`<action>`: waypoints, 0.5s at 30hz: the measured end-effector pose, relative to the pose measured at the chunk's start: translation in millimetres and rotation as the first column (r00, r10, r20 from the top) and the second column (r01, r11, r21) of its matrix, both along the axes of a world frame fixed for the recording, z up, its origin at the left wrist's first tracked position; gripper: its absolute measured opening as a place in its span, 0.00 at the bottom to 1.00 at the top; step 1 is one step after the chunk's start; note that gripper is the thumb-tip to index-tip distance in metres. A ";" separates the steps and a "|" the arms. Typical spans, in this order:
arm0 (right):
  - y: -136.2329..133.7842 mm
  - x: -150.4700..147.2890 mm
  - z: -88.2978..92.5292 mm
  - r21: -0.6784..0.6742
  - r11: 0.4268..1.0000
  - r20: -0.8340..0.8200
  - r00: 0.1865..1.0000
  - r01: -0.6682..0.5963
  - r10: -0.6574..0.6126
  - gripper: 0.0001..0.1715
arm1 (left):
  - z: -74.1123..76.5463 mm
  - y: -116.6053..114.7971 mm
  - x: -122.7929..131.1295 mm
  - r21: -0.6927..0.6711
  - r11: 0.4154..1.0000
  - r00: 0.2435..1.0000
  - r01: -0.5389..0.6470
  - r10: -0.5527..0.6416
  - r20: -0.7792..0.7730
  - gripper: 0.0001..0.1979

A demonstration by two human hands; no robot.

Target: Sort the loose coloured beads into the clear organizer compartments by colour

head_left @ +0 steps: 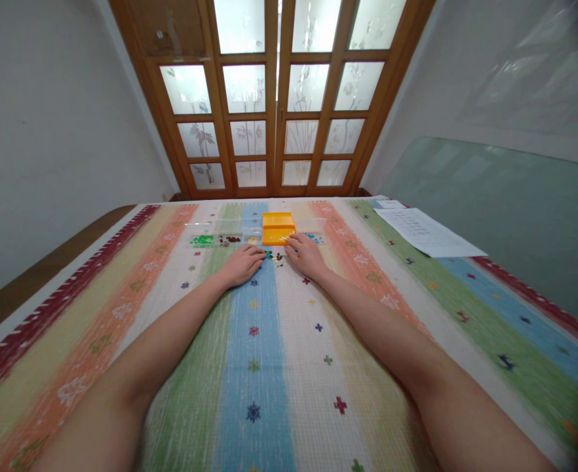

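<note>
A small loose pile of mixed beads [278, 258], green, dark red and pale, lies on the tablecloth between my two hands. My left hand [244, 264] rests palm down just left of the pile, its fingers stretched toward the beads. My right hand [307, 254] is on the other side, with its fingers bent at the near right corner of an orange box [278, 219]. Those fingertips look closed together; anything between them is too small to make out. A few pale yellow pieces [285, 238] show inside the box by the fingers.
Left of the box, clear compartments hold green beads [203, 240], dark red beads [230, 240] and yellow beads [252, 240]. Blue beads [313, 237] lie beyond my right hand. Printed sheets [426, 231] lie at the right on the striped tablecloth [254, 367]. Glazed wooden doors [276, 137] stand behind.
</note>
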State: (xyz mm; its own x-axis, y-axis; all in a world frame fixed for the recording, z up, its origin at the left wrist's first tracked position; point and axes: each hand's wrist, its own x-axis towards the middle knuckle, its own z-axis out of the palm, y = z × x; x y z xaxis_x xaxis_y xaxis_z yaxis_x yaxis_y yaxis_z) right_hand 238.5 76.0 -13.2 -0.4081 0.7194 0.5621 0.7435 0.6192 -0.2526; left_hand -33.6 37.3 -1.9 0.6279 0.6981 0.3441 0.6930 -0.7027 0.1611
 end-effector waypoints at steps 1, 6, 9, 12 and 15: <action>0.0 0.1 0.0 0.002 1.000 0.001 1.000 -0.002 0.002 0.16 | 0.4 -0.2 -0.3 -0.002 1.000 1.000 -0.004 0.004 0.008 0.22; 0.8 0.5 -1.1 0.004 1.000 -0.005 1.000 -0.013 0.013 0.17 | 4.7 -1.3 -1.4 -0.017 1.000 0.999 0.000 0.001 0.033 0.20; 1.8 0.6 -2.2 0.012 1.000 -0.010 1.000 -0.019 0.019 0.17 | 5.9 -1.5 -1.0 -0.010 1.000 0.999 -0.012 0.012 0.042 0.20; 2.7 0.8 -3.3 0.016 1.000 -0.015 1.000 -0.025 0.026 0.16 | 5.4 -0.6 -1.0 -0.016 0.999 0.995 -0.041 0.043 0.085 0.20; 3.7 1.1 -4.4 0.015 0.999 -0.021 0.999 -0.033 0.034 0.15 | 4.7 0.5 -2.4 -0.030 0.997 0.988 -0.076 0.080 0.134 0.21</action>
